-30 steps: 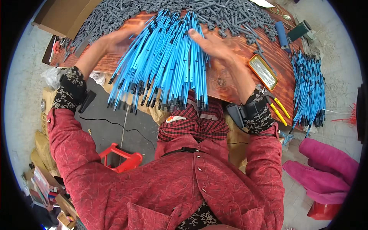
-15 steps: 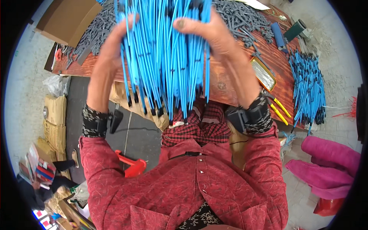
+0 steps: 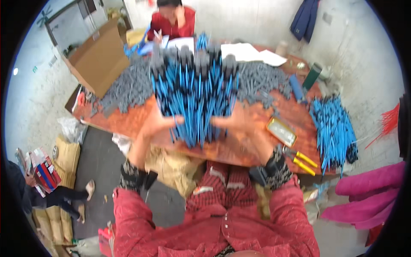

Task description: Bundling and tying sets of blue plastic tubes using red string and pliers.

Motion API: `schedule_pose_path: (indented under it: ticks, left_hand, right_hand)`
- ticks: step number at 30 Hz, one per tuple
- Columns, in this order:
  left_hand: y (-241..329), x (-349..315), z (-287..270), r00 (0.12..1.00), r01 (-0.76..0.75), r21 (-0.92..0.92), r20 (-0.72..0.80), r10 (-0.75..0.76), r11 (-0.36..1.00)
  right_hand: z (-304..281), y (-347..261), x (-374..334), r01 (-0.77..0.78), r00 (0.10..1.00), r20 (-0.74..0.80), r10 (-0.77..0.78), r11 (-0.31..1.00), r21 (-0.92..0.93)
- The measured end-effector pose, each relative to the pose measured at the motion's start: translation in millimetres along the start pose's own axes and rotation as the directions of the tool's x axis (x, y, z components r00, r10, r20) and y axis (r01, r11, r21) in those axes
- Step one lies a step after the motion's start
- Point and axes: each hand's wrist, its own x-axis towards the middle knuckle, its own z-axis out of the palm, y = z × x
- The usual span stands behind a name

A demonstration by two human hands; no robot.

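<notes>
Between my two hands is a thick bundle of thin blue rods (image 3: pixel 192 100) with black tips, held over the near part of the table. Chunky grey end pieces crown its far end. My left hand (image 3: pixel 155 122) clasps the bundle's left side, thumb laid across the rods. From the right, my right hand (image 3: pixel 237 121) grips it the same way. The outer fingers of both hands are partly hidden or blurred. Heaps of loose grey plastic parts (image 3: pixel 261 81) lie behind the bundle on both sides.
On the reddish wooden table (image 3: pixel 295 113) are a shallow yellow-rimmed tray (image 3: pixel 281 132), yellow-handled pliers (image 3: pixel 304 163), another pile of blue rods (image 3: pixel 335 132), a green cylinder (image 3: pixel 312 76) and an open cardboard box (image 3: pixel 100 60). Across the table sits a person in red (image 3: pixel 173 25); another stands lower left.
The view has tilted up, showing the table's far side and the seated person. The bundle and both hands now appear lower in view, and the grey end pieces show at its top.
</notes>
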Motion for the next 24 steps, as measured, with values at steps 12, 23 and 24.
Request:
schedule_pose_path:
  ticks: [12,23,24]
  left_hand:
    - [-25.6,-57.7,26.5,0.985,-0.127,-0.014,0.116,0.128,0.992]
    - [14.8,-50.6,-8.1,0.973,0.120,-0.220,0.218,-0.071,0.968]
    - [14.3,-46.4,-16.3,0.967,0.175,-0.181,0.216,-0.134,0.968]
  right_hand:
    - [11.8,-8.0,-51.8,0.221,0.974,0.041,-0.221,0.905,-0.363]
    - [46.1,-10.7,-45.0,0.176,0.967,0.159,-0.199,0.974,0.144]
    - [54.4,0.2,-42.5,0.101,0.979,0.122,-0.164,0.908,0.407]
